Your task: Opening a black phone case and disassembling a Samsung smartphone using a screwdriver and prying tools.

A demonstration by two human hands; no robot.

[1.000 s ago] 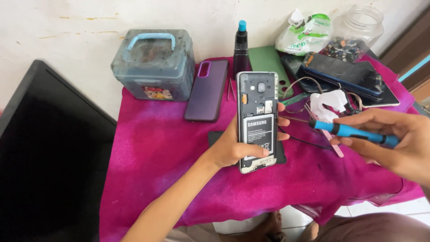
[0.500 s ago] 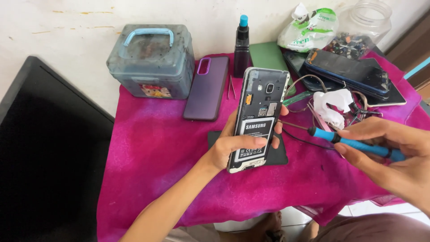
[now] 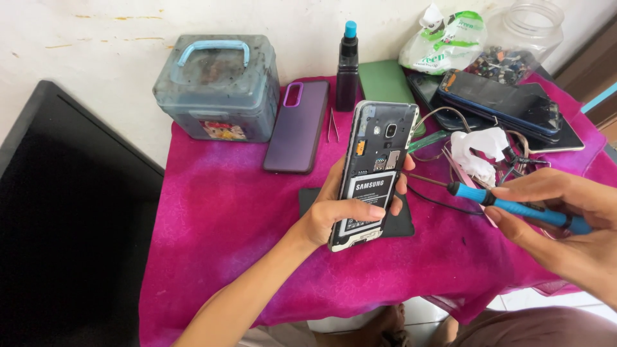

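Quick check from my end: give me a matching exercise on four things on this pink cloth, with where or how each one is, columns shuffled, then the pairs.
Things:
1. opened phone
2. blue-handled screwdriver
3. purple phone case
4. dark bottle with blue cap

Places or states:
A. standing upright by the wall
B. held in the right hand
C. lying flat beside the grey box
D. held in the left hand, back cover off

Pairs: 1-D, 2-B, 3-C, 4-A

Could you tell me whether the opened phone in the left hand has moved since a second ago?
Yes. The opened phone in the left hand has tilted, its top now leaning right, and shifted slightly toward the purple phone case on the cloth.
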